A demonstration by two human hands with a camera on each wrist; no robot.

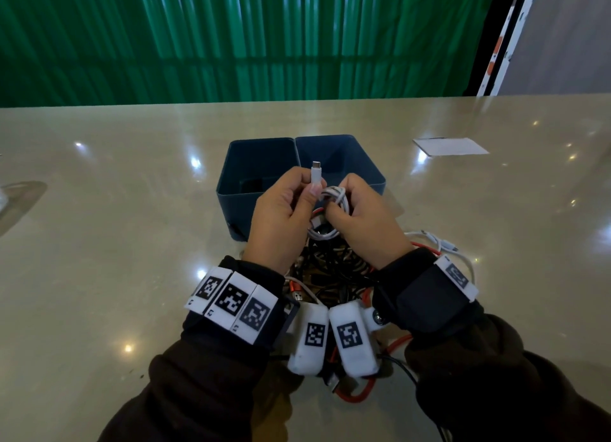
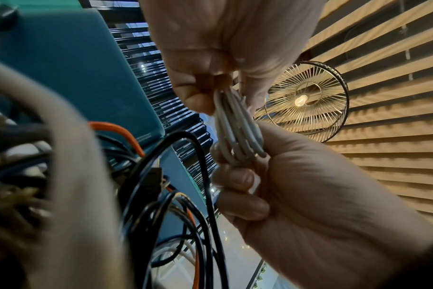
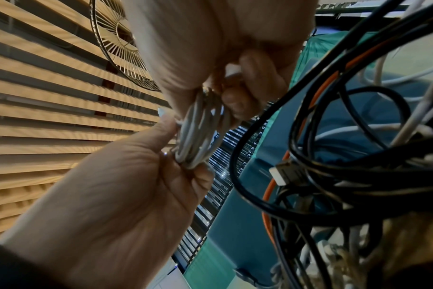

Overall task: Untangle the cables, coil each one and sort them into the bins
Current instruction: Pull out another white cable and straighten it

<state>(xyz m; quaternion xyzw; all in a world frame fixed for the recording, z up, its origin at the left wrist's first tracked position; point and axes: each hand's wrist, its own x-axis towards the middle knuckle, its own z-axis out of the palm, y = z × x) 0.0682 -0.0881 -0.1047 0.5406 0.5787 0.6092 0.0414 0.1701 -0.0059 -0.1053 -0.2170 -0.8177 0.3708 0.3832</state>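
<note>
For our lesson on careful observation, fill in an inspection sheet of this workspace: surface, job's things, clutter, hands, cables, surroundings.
Surface: glossy beige table.
Job's things: two blue bins side by side; a dark item lies in the left one; the right one's floor is hidden.
Clutter: white paper at far right.
Hands: left hand pinches the white plug; right hand grips the white coil.
Cables: tangled pile of black, orange and white cables beneath the wrists.
Surroundings: green curtain behind; slatted ceiling and lamp overhead.
</note>
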